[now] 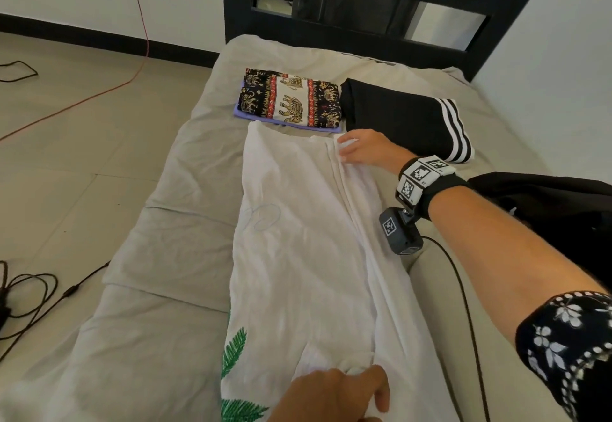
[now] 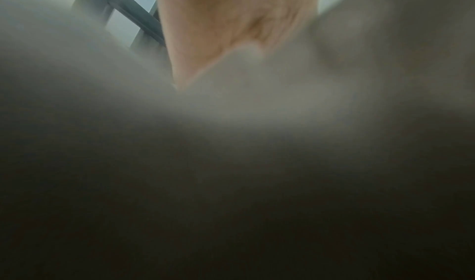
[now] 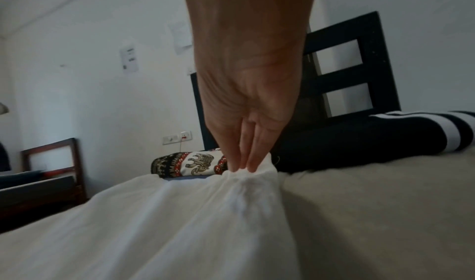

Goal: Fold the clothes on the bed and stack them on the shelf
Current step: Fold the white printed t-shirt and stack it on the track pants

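Right hand (image 1: 362,150) pinching white garment (image 1: 298,256) far corner; left hand (image 1: 334,395) gripping near end, on bed (image 1: 165,249).

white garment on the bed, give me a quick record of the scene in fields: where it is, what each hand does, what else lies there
garment: white cloth garment with green leaf print, spread lengthwise on the beige bed sheet, right side folded inward
right hand: pinches the far end of the folded edge
left hand: on the near end, grip hidden
already folded: elephant-print cloth on a lilac piece, black garment with white stripes beside it
unfolded: dark cloth at right
left wrist view: too blurred to read
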### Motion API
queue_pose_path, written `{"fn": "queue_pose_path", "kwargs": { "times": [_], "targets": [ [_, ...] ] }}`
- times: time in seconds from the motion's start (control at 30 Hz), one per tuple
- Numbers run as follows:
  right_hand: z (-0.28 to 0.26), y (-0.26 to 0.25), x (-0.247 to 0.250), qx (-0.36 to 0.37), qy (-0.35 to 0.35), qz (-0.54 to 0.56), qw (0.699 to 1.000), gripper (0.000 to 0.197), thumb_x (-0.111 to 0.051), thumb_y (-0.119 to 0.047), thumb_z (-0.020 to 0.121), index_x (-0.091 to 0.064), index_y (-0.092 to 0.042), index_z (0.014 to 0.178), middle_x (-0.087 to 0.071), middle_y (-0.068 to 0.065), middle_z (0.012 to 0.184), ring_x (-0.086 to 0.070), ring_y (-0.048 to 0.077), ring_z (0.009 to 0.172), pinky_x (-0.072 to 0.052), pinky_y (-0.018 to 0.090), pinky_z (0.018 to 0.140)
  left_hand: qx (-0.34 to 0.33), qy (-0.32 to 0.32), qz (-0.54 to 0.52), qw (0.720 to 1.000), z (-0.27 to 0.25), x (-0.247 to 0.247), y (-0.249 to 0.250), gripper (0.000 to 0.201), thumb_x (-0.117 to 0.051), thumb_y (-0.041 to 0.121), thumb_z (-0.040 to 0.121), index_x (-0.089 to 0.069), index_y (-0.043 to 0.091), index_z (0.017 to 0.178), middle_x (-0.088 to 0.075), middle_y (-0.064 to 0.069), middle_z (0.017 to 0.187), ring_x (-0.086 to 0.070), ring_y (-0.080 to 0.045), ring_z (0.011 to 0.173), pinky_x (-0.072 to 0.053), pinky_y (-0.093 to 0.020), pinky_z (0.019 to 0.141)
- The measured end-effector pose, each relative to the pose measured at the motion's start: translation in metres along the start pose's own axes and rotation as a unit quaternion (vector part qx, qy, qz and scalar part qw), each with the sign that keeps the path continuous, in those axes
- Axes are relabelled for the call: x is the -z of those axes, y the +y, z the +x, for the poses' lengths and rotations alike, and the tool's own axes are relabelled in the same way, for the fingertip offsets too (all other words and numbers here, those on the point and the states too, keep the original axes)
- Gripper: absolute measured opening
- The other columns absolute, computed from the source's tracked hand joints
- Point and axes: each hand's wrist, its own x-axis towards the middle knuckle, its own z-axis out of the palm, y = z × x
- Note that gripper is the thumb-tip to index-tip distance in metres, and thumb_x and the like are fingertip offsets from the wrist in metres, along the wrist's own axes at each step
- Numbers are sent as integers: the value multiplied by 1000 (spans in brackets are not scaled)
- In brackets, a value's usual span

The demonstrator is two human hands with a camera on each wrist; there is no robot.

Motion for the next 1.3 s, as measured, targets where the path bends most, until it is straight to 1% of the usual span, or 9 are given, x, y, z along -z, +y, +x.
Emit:
{"fn": "queue_pose_path", "kwargs": {
  "times": [0.03, 0.13, 0.2, 0.3, 0.53, 0.67, 0.93, 1.1, 1.3],
  "targets": [
    [-8, 0, 7, 15, 3, -18, 1000, 37, -71, -8, 84, -64, -11, 120, -65, 7, 121, -61, 17, 110, -43, 25, 99, 30, -26, -54, 998, -68, 85, 54, 12, -49, 52, 86, -41, 46, 79, -48, 16, 59, -43, 0, 66, -29, -18, 45],
    [-36, 3, 20, 17, 42, -52, 998, 20, -75, -7, 81, -71, -8, 101, -70, 3, 95, -65, 16, 93, -52, 26, 90, -58, -70, -30, 995, -277, 321, 214, 8, -50, 38, 93, -46, 38, 100, -52, 7, 72, -42, -2, 67, -36, -11, 67],
    [-54, 9, 22, -39, -17, -32, 999, 18, -78, -9, 78, -71, -5, 94, -70, 5, 87, -68, 19, 85, -57, 25, 78, 32, -45, -142, 988, -218, 302, 206, 14, -57, 36, 91, -46, 37, 99, -61, 3, 78, -48, -2, 66, -41, -15, 69],
    [-76, 22, 10, -120, -148, -27, 981, 25, -82, -12, 74, -67, -7, 92, -68, 7, 88, -67, 17, 77, -58, 23, 72, -18, 5, -168, 986, -217, 298, 203, 16, -65, 33, 87, -51, 38, 92, -68, 4, 80, -55, 0, 67, -48, -22, 75],
    [-98, 40, -25, -83, -16, 1, 996, 26, -80, -7, 76, -59, -6, 92, -60, 5, 81, -60, 13, 60, -55, 19, 59, 16, -40, -250, 967, -221, 303, 194, 19, -75, 28, 81, -62, 27, 95, -62, 13, 66, -55, 6, 58, -41, -6, 64],
    [-115, 27, -14, -80, -42, -24, 996, 34, -81, -18, 77, -63, -3, 102, -65, 7, 87, -65, 18, 71, -58, 31, 82, 29, -44, -228, 972, -225, 304, 196, 21, -74, 28, 80, -58, 26, 94, -64, 11, 69, -58, 3, 63, -48, -19, 77],
    [-160, 25, -39, -65, -122, -123, 983, 43, -78, -39, 78, -66, 0, 92, -69, 6, 71, -59, 11, 55, -48, 20, 61, 36, -51, -142, 988, -230, 302, 207, 20, -72, 29, 80, -54, 27, 90, -59, 12, 68, -55, -1, 64, -44, -20, 70],
    [-211, 14, -16, -33, -156, -111, 981, 41, -70, -36, 87, -59, -18, 121, -61, -3, 110, -60, 14, 97, -45, 23, 84, 5, -28, -9, 1000, -244, 315, 221, 25, -67, 33, 84, -50, 26, 100, -55, 6, 96, -53, -13, 84, -43, -28, 76],
    [-340, -3, -26, 94, -194, -263, 940, 38, -54, -28, 96, -51, -20, 133, -49, 1, 134, -51, 22, 118, -42, 35, 101, -103, 19, 34, 994, -292, 336, 241, 15, -63, 38, 89, -54, 31, 99, -46, 12, 87, -47, -2, 70, -38, -21, 64]
  ]
}}
